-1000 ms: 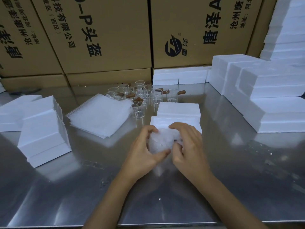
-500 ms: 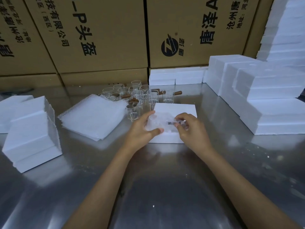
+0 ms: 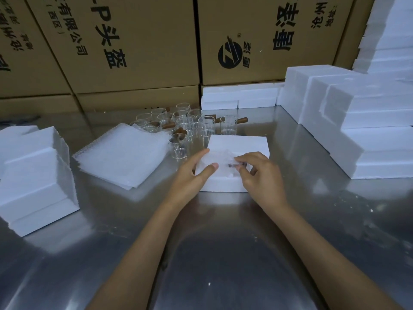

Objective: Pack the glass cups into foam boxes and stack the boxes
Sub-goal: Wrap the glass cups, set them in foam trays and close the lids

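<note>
A white foam box point(image 3: 239, 144) lies in the middle of the steel table. On it sits a glass cup wrapped in a translucent sheet point(image 3: 220, 159), its dark handle end poking out to the right. My left hand point(image 3: 190, 175) holds the wrapped cup from the left, thumb along its front. My right hand point(image 3: 259, 173) pinches the handle end with curled fingers. Behind the box stands a cluster of several bare glass cups point(image 3: 185, 126) with brown wooden handles.
A stack of translucent wrapping sheets point(image 3: 123, 153) lies left of the cups. Foam boxes are stacked at the left point(image 3: 33, 175), at the right point(image 3: 368, 121) and along the back point(image 3: 239, 97). Large cardboard cartons point(image 3: 134, 52) wall off the rear.
Both hands moved forward with the wrapped cup, from above the table in front of the foam box onto the box. The camera view shifted closer.
</note>
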Motion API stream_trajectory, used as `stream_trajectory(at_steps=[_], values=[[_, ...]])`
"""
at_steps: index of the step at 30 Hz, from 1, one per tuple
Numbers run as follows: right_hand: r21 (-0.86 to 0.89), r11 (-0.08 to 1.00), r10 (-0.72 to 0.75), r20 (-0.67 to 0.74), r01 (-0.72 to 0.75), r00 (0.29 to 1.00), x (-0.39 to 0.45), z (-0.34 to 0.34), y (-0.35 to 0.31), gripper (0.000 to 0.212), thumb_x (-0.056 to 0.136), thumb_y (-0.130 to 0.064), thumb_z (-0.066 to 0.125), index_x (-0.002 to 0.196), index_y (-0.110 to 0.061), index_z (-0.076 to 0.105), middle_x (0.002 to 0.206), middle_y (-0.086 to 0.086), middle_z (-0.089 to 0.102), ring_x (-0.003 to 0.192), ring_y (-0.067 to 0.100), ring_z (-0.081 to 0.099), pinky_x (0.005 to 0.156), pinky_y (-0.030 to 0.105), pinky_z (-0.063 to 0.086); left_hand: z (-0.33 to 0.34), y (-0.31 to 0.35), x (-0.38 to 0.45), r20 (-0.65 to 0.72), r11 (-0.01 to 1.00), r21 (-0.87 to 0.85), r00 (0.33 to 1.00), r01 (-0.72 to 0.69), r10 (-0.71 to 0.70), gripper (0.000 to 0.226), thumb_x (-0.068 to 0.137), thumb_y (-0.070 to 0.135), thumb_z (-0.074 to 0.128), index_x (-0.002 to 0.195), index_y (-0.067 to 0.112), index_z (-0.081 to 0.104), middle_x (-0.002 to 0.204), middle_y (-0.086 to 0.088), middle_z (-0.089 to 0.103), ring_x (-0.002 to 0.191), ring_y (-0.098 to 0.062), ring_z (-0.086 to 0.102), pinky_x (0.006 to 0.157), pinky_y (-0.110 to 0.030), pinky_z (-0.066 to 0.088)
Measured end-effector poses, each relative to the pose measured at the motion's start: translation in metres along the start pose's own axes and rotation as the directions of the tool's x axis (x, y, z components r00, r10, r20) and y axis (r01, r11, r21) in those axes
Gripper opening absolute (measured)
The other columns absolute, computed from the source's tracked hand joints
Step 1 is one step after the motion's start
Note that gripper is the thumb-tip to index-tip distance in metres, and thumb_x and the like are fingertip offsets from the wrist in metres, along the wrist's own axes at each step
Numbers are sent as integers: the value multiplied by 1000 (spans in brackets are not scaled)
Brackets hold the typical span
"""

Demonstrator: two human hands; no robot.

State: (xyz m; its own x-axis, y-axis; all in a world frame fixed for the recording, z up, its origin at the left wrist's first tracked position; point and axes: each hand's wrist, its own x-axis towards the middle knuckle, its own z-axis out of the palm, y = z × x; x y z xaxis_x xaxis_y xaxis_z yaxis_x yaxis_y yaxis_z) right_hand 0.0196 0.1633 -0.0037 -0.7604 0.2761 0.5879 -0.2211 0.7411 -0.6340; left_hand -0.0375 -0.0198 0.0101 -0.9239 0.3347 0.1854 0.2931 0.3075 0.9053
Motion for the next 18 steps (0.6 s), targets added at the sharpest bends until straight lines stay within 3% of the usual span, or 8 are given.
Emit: stream_trajectory(at_steps=[3, 5, 8, 9, 11, 14, 16, 18], values=[[15, 1000, 4, -4, -4, 1000, -2, -2, -2, 19, 86, -6, 68, 101, -15, 77, 108, -3, 65, 78, -3, 52, 78, 10, 45, 1, -3, 1, -3, 1000, -20, 1000, 6, -6, 49, 93, 43, 68, 140, 37, 55, 143, 22, 52, 133, 0, 44, 109, -26, 37], [36, 999, 17, -112, -13, 994, 3, -6, -3, 17, 85, -12, 66, 99, -15, 76, 114, -2, 62, 100, 9, 52, 93, 21, 43, -2, -1, 2, -9, 999, -25, 999, 36, -36, 48, 91, 50, 67, 137, 41, 55, 133, 30, 53, 125, 6, 47, 99, -18, 37], [268, 943, 262, -231, -198, 937, 15, -21, 7, 31, 86, -30, 54, 112, -22, 67, 119, -5, 61, 111, 5, 55, 92, 11, 39, -9, 9, 16, -55, 974, -178, 987, 142, -154, 36, 94, 59, 52, 126, 43, 58, 133, 26, 55, 125, 1, 50, 106, -29, 39], [358, 881, 392, -186, -309, 901, 17, -25, 12, 36, 87, -38, 50, 118, -27, 63, 120, -10, 60, 107, -2, 56, 85, 7, 38, -10, 13, 26, -45, 955, -229, 978, 187, -202, 39, 98, 57, 45, 131, 39, 56, 141, 18, 54, 132, -6, 48, 113, -37, 35], [400, 773, 544, -18, -492, 839, 21, -27, 23, 36, 86, -56, 43, 115, -40, 60, 118, -15, 62, 99, -5, 57, 79, 13, 39, -10, 21, 42, 20, 937, -234, 965, 258, -261, 52, 102, 56, 35, 145, 29, 47, 147, 11, 49, 136, -11, 44, 117, -40, 31], [462, 648, 584, 210, -606, 785, 35, -22, 31, 38, 91, -59, 42, 106, -35, 67, 114, -9, 70, 104, 9, 64, 88, 28, 45, -1, 21, 45, 122, 898, -298, 946, 325, -302, 44, 104, 52, 32, 135, 27, 52, 128, 8, 60, 110, -8, 60, 87, -29, 48], [480, 625, 580, 241, -615, 778, 40, -19, 33, 39, 94, -53, 46, 111, -28, 70, 110, -9, 73, 107, 12, 66, 92, 30, 47, 5, 19, 48, 116, 896, -316, 951, 310, -288, 37, 104, 47, 36, 120, 27, 62, 117, 9, 69, 99, -8, 68, 75, -26, 53], [509, 656, 569, 152, -557, 808, 41, -21, 34, 30, 95, -44, 52, 112, -29, 71, 109, -12, 73, 108, 10, 66, 92, 27, 49, 0, 20, 49, 144, 890, -363, 960, 278, -241, 33, 105, 37, 42, 116, 20, 68, 115, 1, 73, 97, -6, 71, 81, -25, 56]])
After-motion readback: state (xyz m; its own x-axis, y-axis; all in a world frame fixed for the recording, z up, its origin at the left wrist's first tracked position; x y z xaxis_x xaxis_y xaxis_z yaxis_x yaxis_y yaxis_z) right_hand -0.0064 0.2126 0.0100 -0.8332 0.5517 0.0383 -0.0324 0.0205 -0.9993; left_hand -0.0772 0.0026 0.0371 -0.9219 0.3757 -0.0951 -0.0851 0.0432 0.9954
